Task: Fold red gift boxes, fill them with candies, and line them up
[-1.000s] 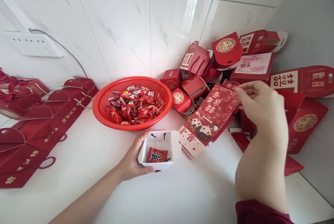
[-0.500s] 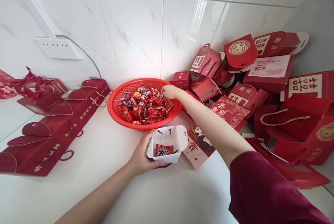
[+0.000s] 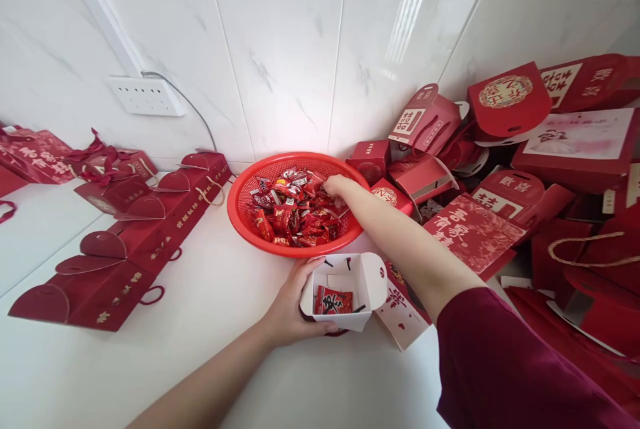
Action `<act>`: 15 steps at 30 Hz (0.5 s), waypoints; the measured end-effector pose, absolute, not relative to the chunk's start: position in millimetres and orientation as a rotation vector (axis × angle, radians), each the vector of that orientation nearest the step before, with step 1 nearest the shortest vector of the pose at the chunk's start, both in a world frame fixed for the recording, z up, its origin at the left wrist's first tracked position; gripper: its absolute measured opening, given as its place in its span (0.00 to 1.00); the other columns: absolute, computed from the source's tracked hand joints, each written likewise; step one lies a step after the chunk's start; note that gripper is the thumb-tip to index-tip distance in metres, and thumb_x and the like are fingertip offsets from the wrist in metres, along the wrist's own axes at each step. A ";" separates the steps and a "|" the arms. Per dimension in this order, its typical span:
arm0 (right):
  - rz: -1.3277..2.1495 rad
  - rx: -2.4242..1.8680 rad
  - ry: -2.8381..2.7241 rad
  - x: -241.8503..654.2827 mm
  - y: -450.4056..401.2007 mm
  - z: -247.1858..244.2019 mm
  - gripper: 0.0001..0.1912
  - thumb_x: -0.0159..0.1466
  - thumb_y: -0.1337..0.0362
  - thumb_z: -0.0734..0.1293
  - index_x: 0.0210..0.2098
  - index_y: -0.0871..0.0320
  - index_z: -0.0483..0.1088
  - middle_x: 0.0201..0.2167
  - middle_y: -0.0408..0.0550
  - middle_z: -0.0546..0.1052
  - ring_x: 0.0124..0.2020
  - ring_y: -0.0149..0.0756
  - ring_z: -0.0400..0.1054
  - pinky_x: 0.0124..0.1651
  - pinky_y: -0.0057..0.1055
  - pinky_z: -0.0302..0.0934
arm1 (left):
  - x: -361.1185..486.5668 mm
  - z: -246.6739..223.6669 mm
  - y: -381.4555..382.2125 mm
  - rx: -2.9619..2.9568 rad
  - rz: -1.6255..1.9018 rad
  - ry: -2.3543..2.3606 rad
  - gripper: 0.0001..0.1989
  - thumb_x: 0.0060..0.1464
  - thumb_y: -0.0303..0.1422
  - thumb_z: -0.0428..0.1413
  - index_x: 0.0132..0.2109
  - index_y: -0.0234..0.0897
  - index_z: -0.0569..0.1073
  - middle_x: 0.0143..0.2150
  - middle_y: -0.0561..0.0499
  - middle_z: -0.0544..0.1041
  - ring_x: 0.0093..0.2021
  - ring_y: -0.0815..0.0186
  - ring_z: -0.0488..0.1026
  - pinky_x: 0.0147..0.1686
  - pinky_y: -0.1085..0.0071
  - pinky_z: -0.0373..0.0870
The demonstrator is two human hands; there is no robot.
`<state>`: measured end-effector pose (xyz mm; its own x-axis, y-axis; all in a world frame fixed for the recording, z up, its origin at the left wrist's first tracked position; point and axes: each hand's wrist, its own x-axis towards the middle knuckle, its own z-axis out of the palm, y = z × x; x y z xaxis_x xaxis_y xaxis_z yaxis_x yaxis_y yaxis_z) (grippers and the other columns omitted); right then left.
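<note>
My left hand point(image 3: 295, 309) is closed round the side of a small open gift box point(image 3: 365, 319) with a white inside, just in front of the basket. A red wrapped candy point(image 3: 334, 300) lies at the bottom of this box, and its lid flaps are spread apart. Behind it stands a red plastic basket point(image 3: 237, 215) holding a heap of wrapped candies point(image 3: 290, 215). My right hand point(image 3: 339, 189) is in the right side of the basket, its bent fingers down against the candies. The fingertips are partly hidden, so what they grip cannot be made out.
A row of closed dark red gift boxes point(image 3: 145, 249) stands on the white table point(image 3: 200, 322) at left. Many red boxes point(image 3: 515, 99) are piled at right. A printed box point(image 3: 400, 315) lies under my right forearm. A power socket point(image 3: 146, 96) is on the tiled wall.
My right hand has gone from the basket's right rim area down among the candies. The view has swung left, so everything appears farther right. My left hand still holds the box.
</note>
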<state>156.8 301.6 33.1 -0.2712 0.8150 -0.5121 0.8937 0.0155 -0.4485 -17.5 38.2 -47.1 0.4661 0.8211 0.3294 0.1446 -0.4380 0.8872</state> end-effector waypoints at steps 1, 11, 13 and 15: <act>-1.131 1.878 2.178 158.6 305.2 31.9 0.16 0.70 0.57 0.66 0.52 0.61 0.70 0.50 0.53 0.74 0.45 0.39 0.73 0.47 0.40 0.71 | -17.2 -46.8 38.0 1.864 1.012 0.809 0.51 0.41 0.44 0.71 0.68 0.47 0.56 0.66 0.41 0.58 0.65 0.45 0.59 0.63 0.48 0.60; -1.245 1.940 2.437 156.0 308.8 29.2 0.15 0.70 0.58 0.66 0.51 0.61 0.70 0.49 0.51 0.75 0.45 0.38 0.73 0.46 0.40 0.71 | -17.2 -45.9 37.6 1.879 0.987 0.809 0.50 0.42 0.44 0.70 0.68 0.49 0.55 0.66 0.41 0.58 0.65 0.45 0.59 0.64 0.47 0.59; -1.156 1.929 2.447 156.1 305.9 29.9 0.16 0.69 0.58 0.66 0.52 0.61 0.70 0.51 0.51 0.74 0.47 0.40 0.72 0.48 0.41 0.70 | -17.3 -45.1 37.9 1.888 0.983 0.806 0.50 0.43 0.44 0.70 0.68 0.48 0.55 0.65 0.41 0.58 0.65 0.45 0.59 0.64 0.47 0.59; -1.061 1.931 2.439 155.3 303.8 30.0 0.16 0.69 0.58 0.66 0.53 0.60 0.70 0.51 0.51 0.74 0.48 0.41 0.72 0.49 0.42 0.70 | -17.3 -44.0 37.8 1.889 0.981 0.806 0.50 0.43 0.44 0.70 0.68 0.48 0.55 0.65 0.41 0.58 0.65 0.45 0.59 0.63 0.47 0.60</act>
